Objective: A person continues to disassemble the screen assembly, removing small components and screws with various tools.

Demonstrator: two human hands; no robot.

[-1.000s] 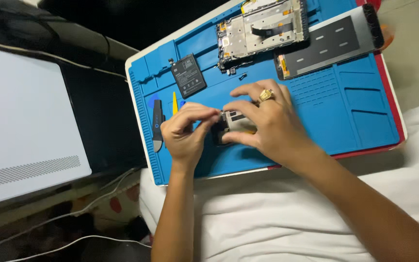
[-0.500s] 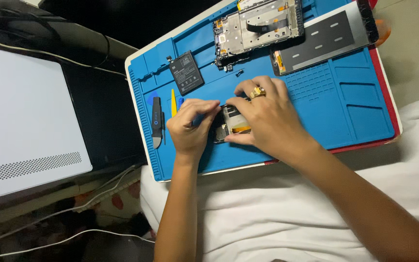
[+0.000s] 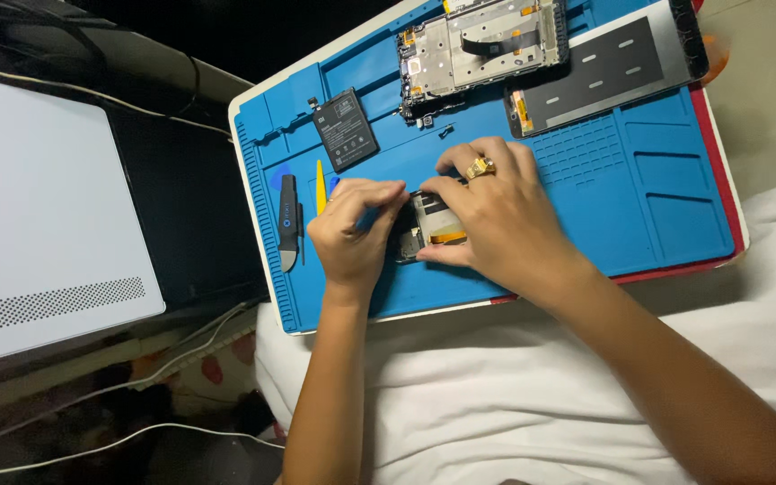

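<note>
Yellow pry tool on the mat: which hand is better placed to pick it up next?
Left, probably. The yellow pry tool lies just beside the left hand, on that hand's outer side. The right hand is pressed over the small phone part, steadying it, and would have to cross over.

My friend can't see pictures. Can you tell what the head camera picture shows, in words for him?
Two bare hands work on a small phone part on a blue repair mat: the right hand, wearing a gold ring, holds it down while the left hand pinches at its edge. A flat black battery, an opened phone frame and a dark pry tool lie nearby.
</note>
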